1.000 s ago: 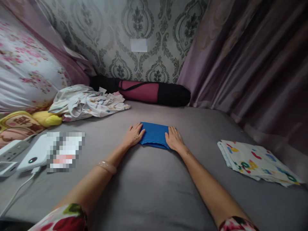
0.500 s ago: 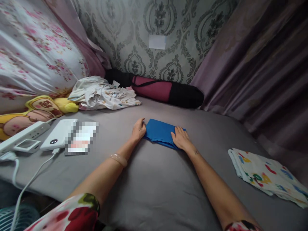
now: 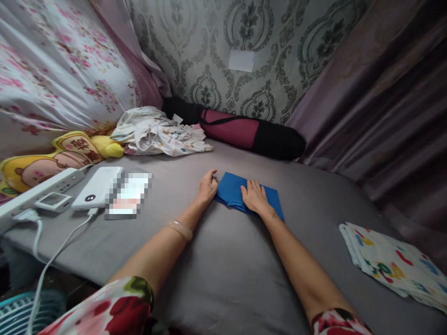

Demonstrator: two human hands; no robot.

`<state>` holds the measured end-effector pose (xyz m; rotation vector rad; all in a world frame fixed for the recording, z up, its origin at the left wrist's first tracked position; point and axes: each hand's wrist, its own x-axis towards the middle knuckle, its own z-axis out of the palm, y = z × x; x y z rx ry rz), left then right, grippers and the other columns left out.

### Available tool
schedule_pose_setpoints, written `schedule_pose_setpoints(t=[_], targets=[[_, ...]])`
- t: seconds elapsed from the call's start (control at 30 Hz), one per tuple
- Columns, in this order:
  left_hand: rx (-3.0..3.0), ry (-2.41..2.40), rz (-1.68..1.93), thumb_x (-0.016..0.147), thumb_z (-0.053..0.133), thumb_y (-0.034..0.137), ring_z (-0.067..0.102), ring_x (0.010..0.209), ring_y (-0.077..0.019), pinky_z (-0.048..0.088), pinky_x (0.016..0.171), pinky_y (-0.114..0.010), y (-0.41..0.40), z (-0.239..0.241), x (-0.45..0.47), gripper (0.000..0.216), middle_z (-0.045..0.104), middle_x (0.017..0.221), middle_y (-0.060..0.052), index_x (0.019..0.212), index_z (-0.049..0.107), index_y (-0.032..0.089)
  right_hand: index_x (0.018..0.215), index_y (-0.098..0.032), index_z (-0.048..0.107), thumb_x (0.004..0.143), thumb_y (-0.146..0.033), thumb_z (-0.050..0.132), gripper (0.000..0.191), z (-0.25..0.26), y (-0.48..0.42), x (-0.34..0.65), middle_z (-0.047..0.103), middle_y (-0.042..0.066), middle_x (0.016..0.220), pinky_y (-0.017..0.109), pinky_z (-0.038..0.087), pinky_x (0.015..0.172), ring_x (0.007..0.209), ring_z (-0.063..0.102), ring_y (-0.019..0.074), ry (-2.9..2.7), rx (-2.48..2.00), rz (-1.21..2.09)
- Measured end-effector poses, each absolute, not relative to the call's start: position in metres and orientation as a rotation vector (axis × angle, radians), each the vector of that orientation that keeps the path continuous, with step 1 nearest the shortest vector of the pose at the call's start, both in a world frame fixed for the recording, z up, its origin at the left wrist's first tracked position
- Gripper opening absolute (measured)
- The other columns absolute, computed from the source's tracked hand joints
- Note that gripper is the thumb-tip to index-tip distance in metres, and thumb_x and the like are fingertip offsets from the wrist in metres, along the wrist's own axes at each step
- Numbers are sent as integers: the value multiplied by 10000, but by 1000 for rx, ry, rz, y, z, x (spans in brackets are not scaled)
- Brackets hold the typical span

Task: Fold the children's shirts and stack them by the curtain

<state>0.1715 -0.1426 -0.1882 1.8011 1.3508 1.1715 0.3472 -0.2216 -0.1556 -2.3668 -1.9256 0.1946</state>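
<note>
A folded blue cloth lies flat in the middle of the bed, its layered edges facing me. At its left end is my left hand, seen from the side, with the fingers curled around the edge and partly hidden. My right hand rests palm down on top of the cloth, fingers stretched out flat. The cloth's right corner shows beyond that hand.
A folded patterned cloth lies on the right. Crumpled clothing and a long maroon-black bag lie along the back. Leftward are a power bank, a blurred phone-like object, a power strip and a yellow plush.
My right hand has slid left from the cloth's right end to nearer its middle, uncovering the right corner. My left hand stays at the left edge. The view has shifted slightly.
</note>
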Motion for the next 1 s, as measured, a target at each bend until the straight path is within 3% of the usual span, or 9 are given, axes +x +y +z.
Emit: schedule_pose_setpoints(t=[0.23,0.7,1.0], targets=[[1800,1347,1179,834,360,51,587,1176,-213,437,1047,-358,-143,-187,171,444,652,1233,-125,1200,604,111,1508,-20,226,999,-407,195,640,-165,-212,319,227,149,1574,427,113,1177,1455,178,248,-1904,-2267,140],[1773,1334,1202,843,360,61,591,1162,-199,432,1047,-356,-142,-189,171,415,659,1214,-114,1169,607,125,1496,-15,260,994,-375,201,620,-164,-200,296,235,148,1573,447,129,1173,1459,156,260,-1909,-2248,189],[1696,1346,1200,928,371,210,599,1134,-191,443,1020,-341,-142,-181,170,336,670,1187,-100,1145,620,150,1471,-16,321,979,-325,215,591,-150,-187,262,249,165,1566,460,91,1173,1461,145,268,-2060,-2157,168]])
